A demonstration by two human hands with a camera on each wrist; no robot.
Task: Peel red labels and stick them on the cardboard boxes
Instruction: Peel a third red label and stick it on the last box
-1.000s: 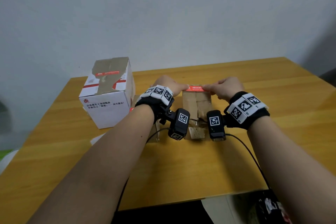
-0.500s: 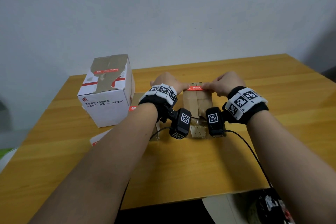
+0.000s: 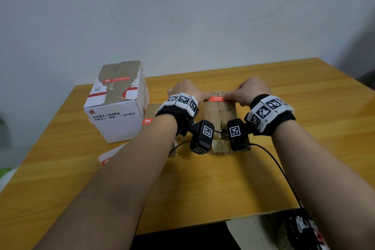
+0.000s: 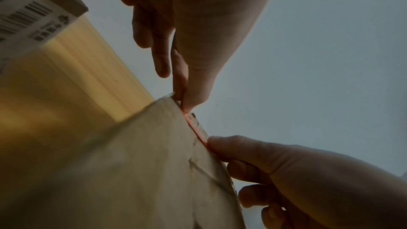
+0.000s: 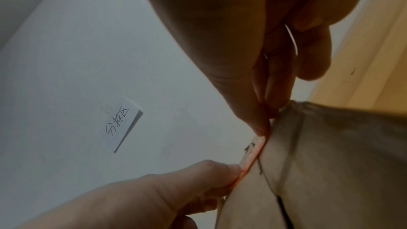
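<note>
On the left of the smooth yellow wooden counter (image 3: 203,189) stands a glossy white carton (image 3: 116,111) with torn brown patches and a red sticker on top. Right of it, the left hand (image 3: 185,92) pinches one end of a thin red label (image 3: 216,98) between thumb and fingers (image 4: 161,58). The label lies stretched flat along the top front edge of a creased brown cardboard box (image 3: 220,113) at the counter's middle. The right hand (image 3: 250,92) pinches the label's other end, fingers (image 5: 314,55) curled. A handwritten paper note (image 5: 120,124) sticks on the pale wall.
</note>
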